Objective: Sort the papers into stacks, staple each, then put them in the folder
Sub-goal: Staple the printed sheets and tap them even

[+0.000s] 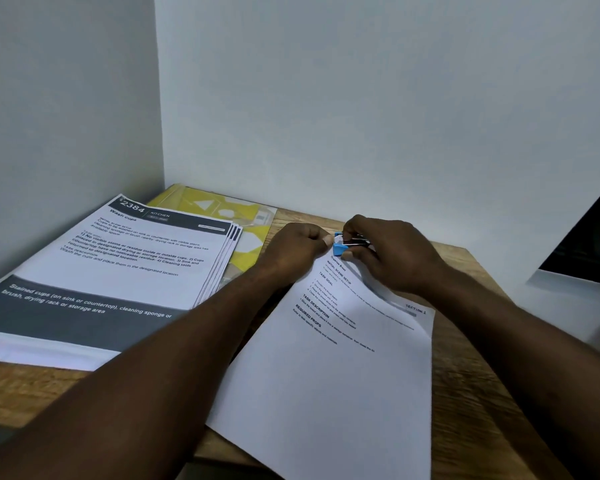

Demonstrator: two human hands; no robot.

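Your right hand (392, 254) holds the small blue stapler (342, 244), with its fingers curled round it. Your left hand (297, 247) pinches the other end of the stapler with its thumb and curled fingers. The stapler sits at the top corner of the white papers (343, 375) on the wooden table (465, 375). Another stack of papers (118, 271) lies to the left, partly on the yellow folder (246, 216).

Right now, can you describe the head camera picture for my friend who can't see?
The left hand and right hand grip a small blue stapler at the top corner of white papers on a wooden table. Another printed stack lies partly on a yellow folder at left.
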